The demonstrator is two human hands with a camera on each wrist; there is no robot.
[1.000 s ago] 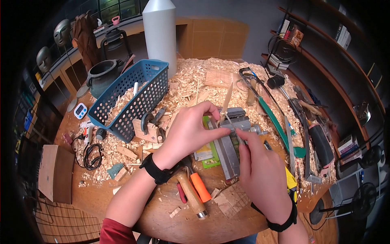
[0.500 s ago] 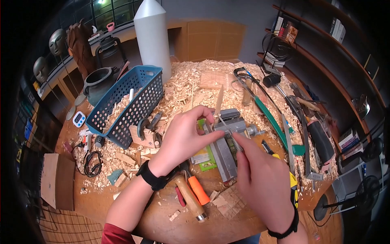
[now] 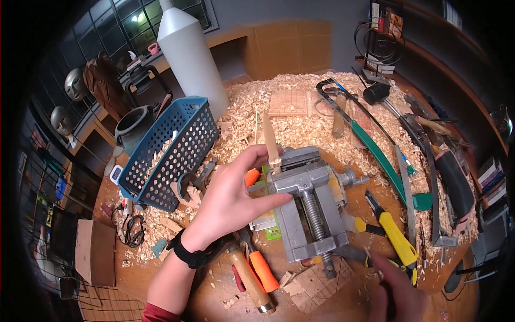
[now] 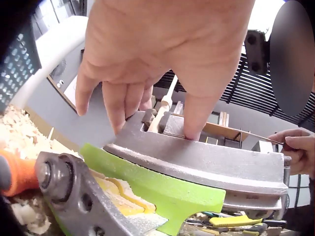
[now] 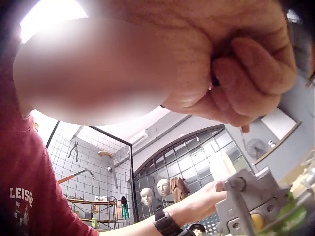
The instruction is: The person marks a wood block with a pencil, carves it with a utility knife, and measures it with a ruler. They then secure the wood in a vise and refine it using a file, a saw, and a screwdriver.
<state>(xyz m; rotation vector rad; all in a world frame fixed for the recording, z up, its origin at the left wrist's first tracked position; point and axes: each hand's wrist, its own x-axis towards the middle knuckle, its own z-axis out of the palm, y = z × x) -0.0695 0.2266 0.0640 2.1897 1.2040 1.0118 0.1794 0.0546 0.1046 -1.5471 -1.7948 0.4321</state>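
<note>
A grey metal vise (image 3: 303, 180) stands on the workbench, clamping a pale carved wooden piece (image 3: 270, 137) upright; it has a blade-like top and a notched neck. My left hand (image 3: 228, 196) rests on the vise's left side, thumb stretched over the top, fingers beside the wood. In the left wrist view those fingers (image 4: 114, 105) are fairly straight and touch the metal. My right hand (image 3: 399, 295), blurred, is low on the right, away from the vise. Its fingers (image 5: 248, 83) are curled, and the left wrist view shows it pinching a thin rod-like file (image 4: 266, 138).
Right of the vise lie a yellow utility knife (image 3: 397, 239) and a green-framed saw (image 3: 375, 153). A wooden-handled tool (image 3: 249, 279) and an orange handle (image 3: 264, 271) lie in front. A blue perforated basket (image 3: 169, 161) stands left; wood shavings (image 3: 241, 102) cover the back.
My right hand has drawn back from the carved wood, down to the right, taking the file along. The left hand has let go of the file's tip and lies on the vise.
</note>
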